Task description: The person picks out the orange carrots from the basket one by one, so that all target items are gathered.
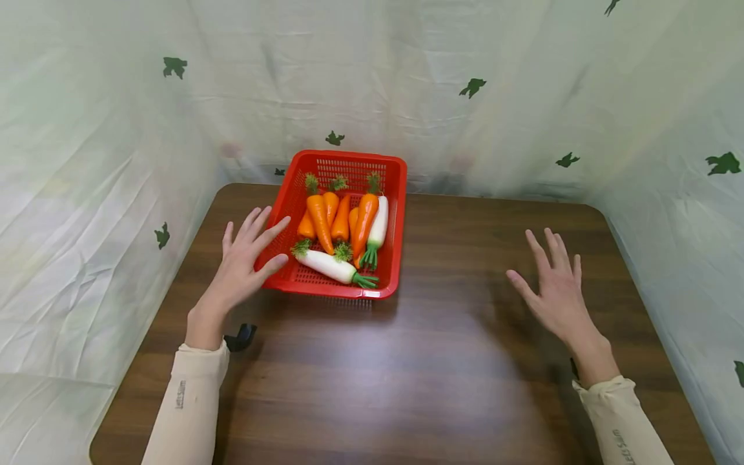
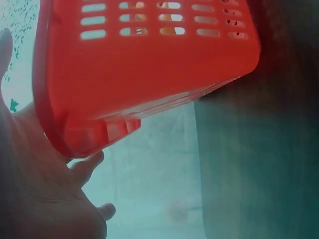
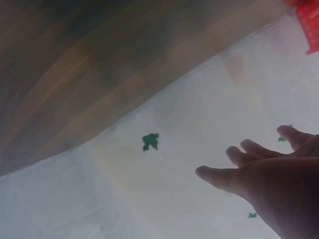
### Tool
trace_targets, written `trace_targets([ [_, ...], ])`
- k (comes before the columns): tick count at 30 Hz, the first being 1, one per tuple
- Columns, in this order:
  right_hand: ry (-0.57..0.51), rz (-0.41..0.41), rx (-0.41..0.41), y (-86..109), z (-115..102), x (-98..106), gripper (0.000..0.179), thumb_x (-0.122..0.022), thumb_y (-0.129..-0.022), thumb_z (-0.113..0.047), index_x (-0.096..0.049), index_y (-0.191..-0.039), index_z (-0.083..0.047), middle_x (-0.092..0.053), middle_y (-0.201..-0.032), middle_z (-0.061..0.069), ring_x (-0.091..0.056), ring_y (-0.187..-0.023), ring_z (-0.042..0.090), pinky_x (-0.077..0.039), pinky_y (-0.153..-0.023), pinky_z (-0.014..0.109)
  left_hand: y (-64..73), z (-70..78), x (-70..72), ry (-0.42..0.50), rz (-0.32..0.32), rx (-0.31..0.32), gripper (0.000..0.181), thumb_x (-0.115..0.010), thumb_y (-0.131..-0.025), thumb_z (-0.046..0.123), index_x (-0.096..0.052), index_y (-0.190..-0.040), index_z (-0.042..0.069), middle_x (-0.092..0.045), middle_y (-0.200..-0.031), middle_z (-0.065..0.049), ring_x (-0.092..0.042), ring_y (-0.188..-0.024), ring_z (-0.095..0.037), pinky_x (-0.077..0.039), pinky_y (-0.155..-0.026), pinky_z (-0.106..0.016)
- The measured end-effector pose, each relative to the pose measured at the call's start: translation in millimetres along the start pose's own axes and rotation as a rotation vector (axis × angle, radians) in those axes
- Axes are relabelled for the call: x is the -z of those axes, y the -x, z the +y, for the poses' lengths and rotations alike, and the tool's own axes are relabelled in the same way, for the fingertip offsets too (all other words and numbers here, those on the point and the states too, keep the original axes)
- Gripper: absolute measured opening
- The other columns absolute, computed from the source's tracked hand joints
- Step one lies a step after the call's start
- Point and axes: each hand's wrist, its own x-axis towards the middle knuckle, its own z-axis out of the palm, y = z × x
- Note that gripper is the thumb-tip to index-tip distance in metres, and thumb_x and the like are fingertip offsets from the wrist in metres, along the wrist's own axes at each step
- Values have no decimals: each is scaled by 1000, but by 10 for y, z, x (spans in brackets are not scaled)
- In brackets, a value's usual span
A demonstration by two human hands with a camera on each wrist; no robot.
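Observation:
A red plastic basket [image 1: 401, 226] with slotted walls stands toward the back left of the table. Inside lie several orange carrots [image 1: 364, 219] with green tops and two white radishes, one radish [image 1: 328, 265] across the front and another radish [image 1: 379, 223] along the right side. My left hand [image 1: 241, 261] is at the basket's left front corner, fingers spread and overlapping the rim in the head view. In the left wrist view the palm faces the red wall [image 2: 149, 69]. Off to the right, my right hand [image 1: 558, 290] hovers over the table with its fingers extended, holding nothing.
The brown wooden table [image 1: 442, 361] has rounded corners. Pale curtains [image 1: 407, 77] with green leaf-like shapes hang behind it and on both sides. A dark strap piece [image 1: 241, 338] shows at the left wrist.

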Motion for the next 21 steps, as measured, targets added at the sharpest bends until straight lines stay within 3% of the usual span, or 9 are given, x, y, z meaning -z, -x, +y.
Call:
trace_targets([
  [6, -55, 23, -2, -87, -127, -51, 79, -58, -104, -52, -22, -170, -26, -12, -177, 14, -8, -164, 40, 1, -123, 77, -122, -59, 5, 200, 30, 8, 54, -58, -104, 30, -52, -157, 21, -26, -174, -11, -13, -162, -39, 4, -123, -75],
  [10, -82, 37, 7, -130, -190, -87, 77, -56, -105, -53, -23, -169, -25, -14, -176, 15, -10, -163, 40, -2, -123, 77, -208, -83, 2, 290, 53, 17, 49, -60, -104, 26, -59, -151, 14, -29, -173, -10, -16, -162, -37, 1, -125, -73],
  [14, -96, 43, 8, -157, -214, -122, 76, -55, -106, -53, -25, -169, -23, -16, -175, 16, -12, -163, 41, -4, -123, 77, -250, -104, -14, 355, 41, 93, 49, -69, -101, 24, -62, -148, 16, -29, -173, 0, -19, -162, -27, -19, -124, -73],
  [17, -107, 50, 6, -172, -227, -152, 75, -55, -106, -51, -25, -169, -23, -18, -175, 16, -14, -162, 42, -5, -123, 77, -258, -122, -26, 403, 25, 158, 51, -72, -99, 24, -62, -149, 18, -28, -173, 4, -21, -161, -25, -40, -113, -72],
  [21, -157, 53, -9, -182, -258, -198, 72, -55, -107, -46, -25, -169, -22, -20, -174, 17, -19, -159, 46, -11, -122, 77, -263, -163, -49, 490, 24, 227, 50, -71, -101, 26, -62, -149, 18, -28, -173, 4, -25, -160, -29, -56, -104, -48],
])
